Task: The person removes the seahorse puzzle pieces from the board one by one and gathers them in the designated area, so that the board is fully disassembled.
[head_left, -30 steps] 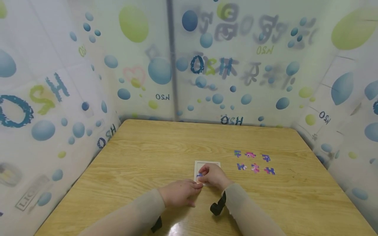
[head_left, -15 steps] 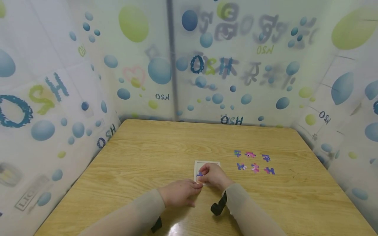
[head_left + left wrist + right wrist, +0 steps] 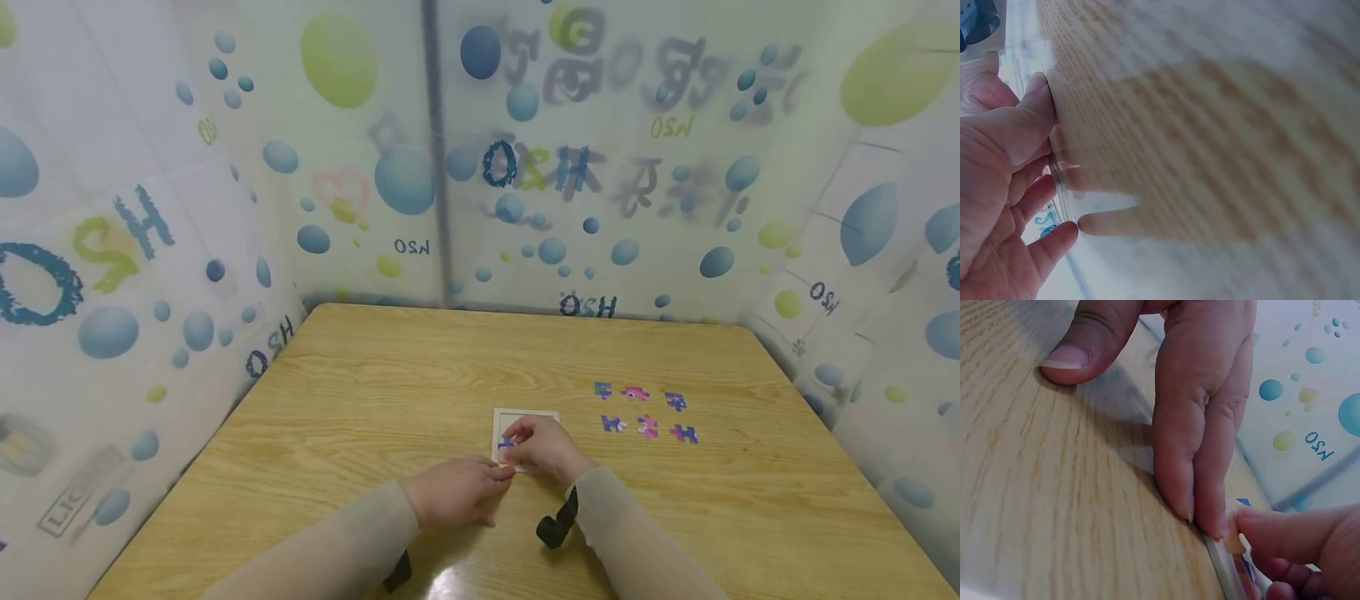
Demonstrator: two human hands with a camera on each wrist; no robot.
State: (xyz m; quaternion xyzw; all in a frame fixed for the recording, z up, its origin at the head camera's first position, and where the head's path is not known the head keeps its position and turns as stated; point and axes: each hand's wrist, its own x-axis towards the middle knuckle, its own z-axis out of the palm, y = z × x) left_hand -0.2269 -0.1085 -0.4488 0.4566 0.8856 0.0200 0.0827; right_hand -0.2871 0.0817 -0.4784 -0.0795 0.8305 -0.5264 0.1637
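In the head view my right hand [image 3: 546,448] pinches a small blue jigsaw piece [image 3: 506,443] at the left side of a pale square puzzle tray [image 3: 496,429]. My left hand [image 3: 456,492] lies palm down beside the tray, its fingertips touching the near left corner. Seen from the right wrist, two fairly straight fingers of the left hand [image 3: 1200,419] rest against the tray's edge [image 3: 1220,569], while the right thumb and fingers [image 3: 1304,534] meet over it. The left wrist view shows the left hand [image 3: 1007,150] with its fingertips down on the tabletop. The right hand covers much of the tray.
Several loose pink, blue and purple jigsaw pieces [image 3: 647,427] lie in two rows to the right of the tray. The wooden table [image 3: 360,375] meets curtains [image 3: 525,250] printed with blue and green dots at the back and sides.
The right hand shifts very slightly around the blue jigsaw piece, whose visible part changes a little. The left hand and the loose pieces stay where they were.
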